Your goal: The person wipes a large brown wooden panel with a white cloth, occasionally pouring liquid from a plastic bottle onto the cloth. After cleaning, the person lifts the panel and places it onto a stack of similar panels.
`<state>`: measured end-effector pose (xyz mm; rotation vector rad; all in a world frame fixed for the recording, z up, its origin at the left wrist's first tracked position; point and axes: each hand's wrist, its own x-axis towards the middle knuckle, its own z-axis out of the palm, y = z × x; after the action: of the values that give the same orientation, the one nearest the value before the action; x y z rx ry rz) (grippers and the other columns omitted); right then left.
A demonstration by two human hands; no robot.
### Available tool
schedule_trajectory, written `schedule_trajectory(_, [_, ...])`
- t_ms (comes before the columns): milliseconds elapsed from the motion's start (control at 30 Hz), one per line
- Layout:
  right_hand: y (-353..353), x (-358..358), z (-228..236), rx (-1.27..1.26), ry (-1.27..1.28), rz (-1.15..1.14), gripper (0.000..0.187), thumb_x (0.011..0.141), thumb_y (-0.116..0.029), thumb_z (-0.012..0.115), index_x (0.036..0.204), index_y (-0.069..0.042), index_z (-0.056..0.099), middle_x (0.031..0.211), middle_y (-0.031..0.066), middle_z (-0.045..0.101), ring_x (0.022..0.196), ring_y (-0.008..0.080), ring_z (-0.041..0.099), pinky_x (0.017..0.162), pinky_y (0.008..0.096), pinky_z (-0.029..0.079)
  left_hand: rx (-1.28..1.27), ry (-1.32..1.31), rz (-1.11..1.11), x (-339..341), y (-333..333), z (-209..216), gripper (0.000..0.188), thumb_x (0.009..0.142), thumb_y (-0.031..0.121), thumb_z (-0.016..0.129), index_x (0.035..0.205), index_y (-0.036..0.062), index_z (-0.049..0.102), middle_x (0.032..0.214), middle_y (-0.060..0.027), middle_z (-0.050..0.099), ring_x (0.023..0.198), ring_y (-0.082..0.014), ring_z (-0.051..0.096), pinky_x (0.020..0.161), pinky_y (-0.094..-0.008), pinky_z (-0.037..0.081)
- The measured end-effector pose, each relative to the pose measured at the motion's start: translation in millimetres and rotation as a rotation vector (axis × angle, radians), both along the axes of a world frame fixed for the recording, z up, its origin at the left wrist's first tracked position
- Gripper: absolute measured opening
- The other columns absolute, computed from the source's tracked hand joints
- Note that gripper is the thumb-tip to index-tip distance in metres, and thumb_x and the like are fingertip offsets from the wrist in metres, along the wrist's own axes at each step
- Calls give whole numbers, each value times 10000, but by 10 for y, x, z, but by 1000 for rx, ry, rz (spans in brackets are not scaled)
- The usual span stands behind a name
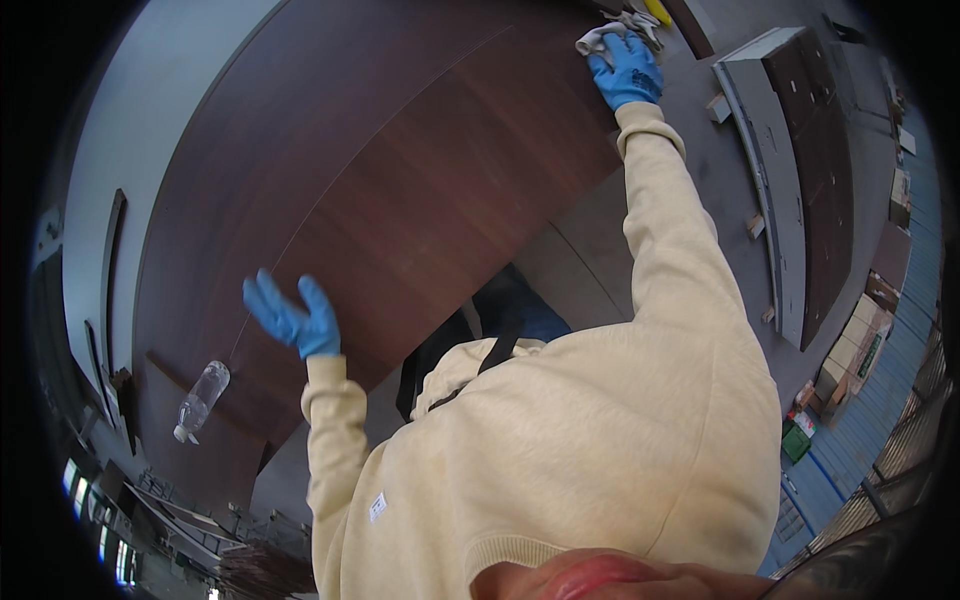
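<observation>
A large dark reddish-brown wood panel [430,190] stretches in front of me, with a thin line running along its length. At the panel's far right end, my right hand [630,72] in a blue glove grips a crumpled whitish rag [592,42], its fingers bent over the cloth. My left hand [290,318], also gloved in blue, is over the panel's left part with its fingers apart and nothing in it. Farther left, a clear plastic bottle [204,398] with a white top lies near the panel's left end.
To the right, a stack of grey and dark brown panels [790,180] rests on small wooden blocks [756,226]. Cardboard boxes [855,345] and a green container [796,440] stand along the right wall. A yellow object [658,11] shows beyond the rag.
</observation>
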<state>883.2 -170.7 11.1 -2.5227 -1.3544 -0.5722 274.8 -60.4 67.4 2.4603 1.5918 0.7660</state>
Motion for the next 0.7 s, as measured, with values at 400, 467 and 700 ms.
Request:
schedule_trajectory(400, [617,-1454,552,332,154,302,139,886,-69,650,1021,-86,674,950,129,685,872,382,660,728,489,540,-167,248,43,473,264,-471,699,1023,508,503,1575,83,449,1652,-156,403,1566,-352,293,1293,-548,116])
schedule_trajectory(467, [749,-2462,664,222,395,426,164,843,-57,632,999,-99,656,915,120,652,826,357,643,713,468,534,-168,252,39,464,251,-452,697,1023,504,502,1575,83,448,1653,-158,400,1565,-352,294,1293,-549,116])
schedule_trajectory(700, [854,-3929,353,-435,375,684,346,906,-217,681,1245,-181,619,1070,65,668,998,261,684,907,605,542,-151,213,12,422,289,-553,683,1026,485,485,1579,87,441,1653,-161,398,1564,-353,296,1292,-553,116])
